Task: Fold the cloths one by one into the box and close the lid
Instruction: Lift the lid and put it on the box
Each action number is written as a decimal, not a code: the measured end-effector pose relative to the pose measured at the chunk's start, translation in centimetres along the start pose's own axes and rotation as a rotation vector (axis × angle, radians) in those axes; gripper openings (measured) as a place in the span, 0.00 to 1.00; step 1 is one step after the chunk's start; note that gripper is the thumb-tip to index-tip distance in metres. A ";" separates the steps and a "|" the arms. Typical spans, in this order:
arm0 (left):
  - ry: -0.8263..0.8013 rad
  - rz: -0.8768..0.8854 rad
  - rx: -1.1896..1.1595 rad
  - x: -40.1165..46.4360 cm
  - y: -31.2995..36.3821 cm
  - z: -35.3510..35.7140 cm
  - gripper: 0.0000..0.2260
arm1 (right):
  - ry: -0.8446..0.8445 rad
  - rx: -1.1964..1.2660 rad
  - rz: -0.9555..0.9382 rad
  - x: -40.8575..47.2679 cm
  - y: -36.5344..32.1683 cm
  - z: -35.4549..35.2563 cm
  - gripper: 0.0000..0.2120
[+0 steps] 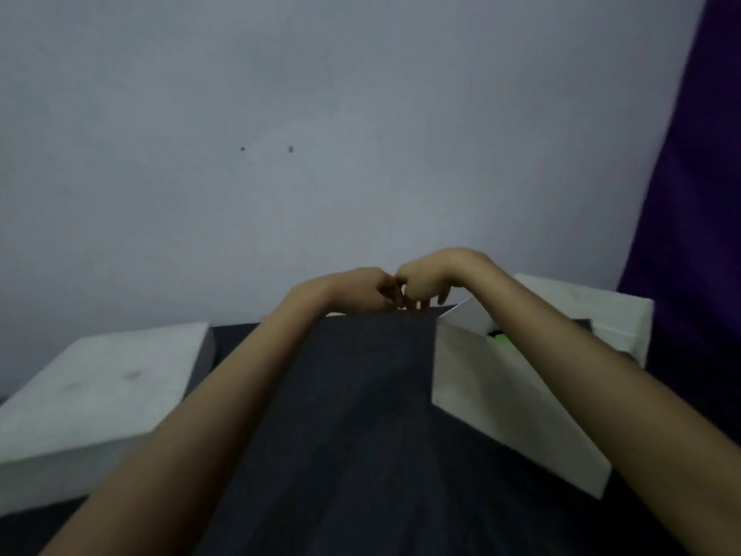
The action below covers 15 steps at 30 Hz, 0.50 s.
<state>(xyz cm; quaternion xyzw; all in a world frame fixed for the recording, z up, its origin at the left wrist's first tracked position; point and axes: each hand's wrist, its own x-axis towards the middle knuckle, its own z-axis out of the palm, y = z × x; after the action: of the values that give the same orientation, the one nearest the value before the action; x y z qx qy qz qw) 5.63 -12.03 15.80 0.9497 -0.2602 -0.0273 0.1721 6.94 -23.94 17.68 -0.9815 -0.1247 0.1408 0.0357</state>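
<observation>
Dark cloth (361,395), far edge pinched

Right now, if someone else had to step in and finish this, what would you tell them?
Left hand and right hand: both pinch the far edge of the dark cloth, close together near the wall.
Dark cloth: spread flat between the arms, mid-fold.
White box: open, on the right; something green shows inside.
White lid: lying on the left, off the box.
Left to do: finish folding this cloth, put it in the box, close the lid. Whether more cloths wait is not visible.
</observation>
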 end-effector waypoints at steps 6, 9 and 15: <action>-0.001 -0.290 -0.011 -9.0 -7.7 0.5 0.13 | -0.124 0.144 -0.190 2.0 -10.4 4.9 0.17; 0.018 -0.452 -0.047 -12.7 -11.2 0.8 0.14 | -0.182 0.213 -0.235 3.5 -14.9 7.9 0.17; 0.258 -0.776 -0.064 -19.4 -20.0 1.2 0.10 | -0.171 0.338 -0.256 5.2 -20.9 11.8 0.12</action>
<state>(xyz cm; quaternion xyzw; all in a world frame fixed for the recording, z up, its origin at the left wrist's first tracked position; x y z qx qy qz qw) -1.58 13.49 7.08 0.9671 0.1422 0.0208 0.2098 3.48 -1.99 7.23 -0.9222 -0.2256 0.2365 0.2066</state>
